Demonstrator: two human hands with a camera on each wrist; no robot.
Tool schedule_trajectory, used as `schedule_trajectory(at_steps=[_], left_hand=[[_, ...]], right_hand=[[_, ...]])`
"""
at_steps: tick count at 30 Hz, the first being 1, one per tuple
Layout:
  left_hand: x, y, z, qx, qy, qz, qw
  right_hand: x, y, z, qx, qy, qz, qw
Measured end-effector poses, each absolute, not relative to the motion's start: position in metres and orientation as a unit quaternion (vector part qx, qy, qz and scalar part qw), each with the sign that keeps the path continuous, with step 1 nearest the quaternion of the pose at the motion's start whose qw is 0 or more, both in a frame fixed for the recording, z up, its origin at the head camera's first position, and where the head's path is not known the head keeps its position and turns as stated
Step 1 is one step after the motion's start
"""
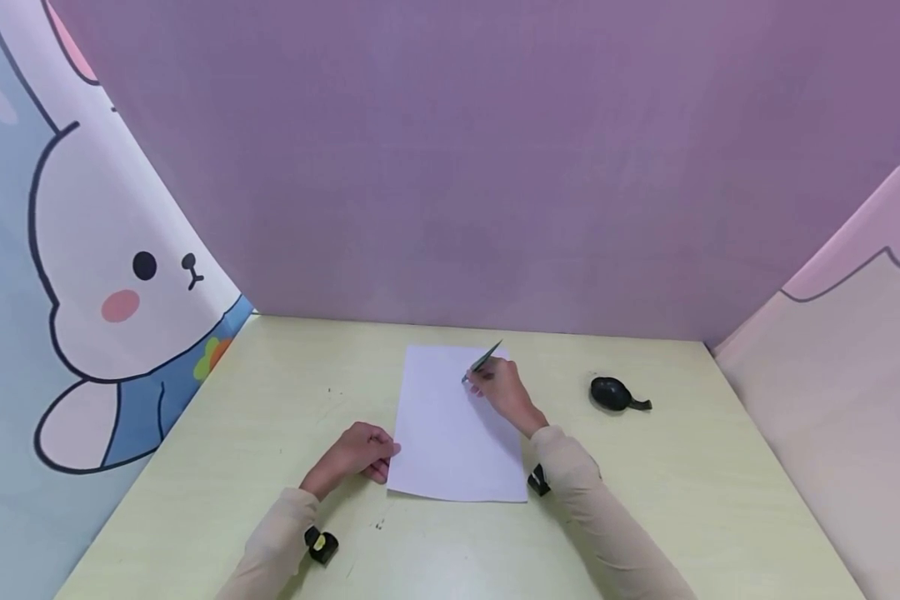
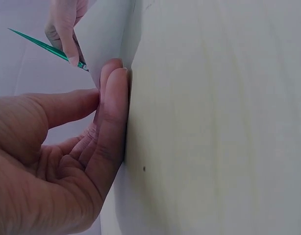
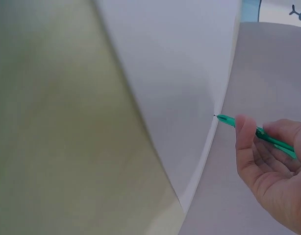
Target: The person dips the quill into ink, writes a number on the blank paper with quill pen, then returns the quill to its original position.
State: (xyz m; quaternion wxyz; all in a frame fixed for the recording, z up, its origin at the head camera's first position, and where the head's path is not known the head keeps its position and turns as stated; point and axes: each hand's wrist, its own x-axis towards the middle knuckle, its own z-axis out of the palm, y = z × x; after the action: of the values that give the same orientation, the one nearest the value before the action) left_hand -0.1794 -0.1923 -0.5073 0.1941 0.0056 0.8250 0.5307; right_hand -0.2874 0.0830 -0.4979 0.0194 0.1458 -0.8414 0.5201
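Green pen point(image 3: 227, 120), one: pinched in the fingers of my right hand point(image 1: 504, 390), point directed down at the paper; whether it touches, I cannot tell. White paper point(image 1: 450, 437), blank-looking: on the counter point(image 1: 307, 358), beneath my right hand and just right of my left hand point(image 1: 360, 450), whose thumb and fingers pinch its edge. Black bulbous object point(image 1: 611, 393), narrow-necked: on the counter, right of my right hand, apart from it.

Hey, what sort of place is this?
Probably an indoor desk nook, perhaps decorated with children in mind, though that's a guess. A pale table backs onto a purple wall, and a big cartoon rabbit covers the left side.
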Motion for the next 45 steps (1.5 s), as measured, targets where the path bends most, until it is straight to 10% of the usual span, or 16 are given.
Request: schedule_trajectory(at_steps=[45], left_hand=[[-0.178, -0.187, -0.510, -0.012, 0.832, 0.527, 0.171]], right_hand=[[-0.278, 0.088, -0.496, 0.198, -0.852, 0.484, -0.038]])
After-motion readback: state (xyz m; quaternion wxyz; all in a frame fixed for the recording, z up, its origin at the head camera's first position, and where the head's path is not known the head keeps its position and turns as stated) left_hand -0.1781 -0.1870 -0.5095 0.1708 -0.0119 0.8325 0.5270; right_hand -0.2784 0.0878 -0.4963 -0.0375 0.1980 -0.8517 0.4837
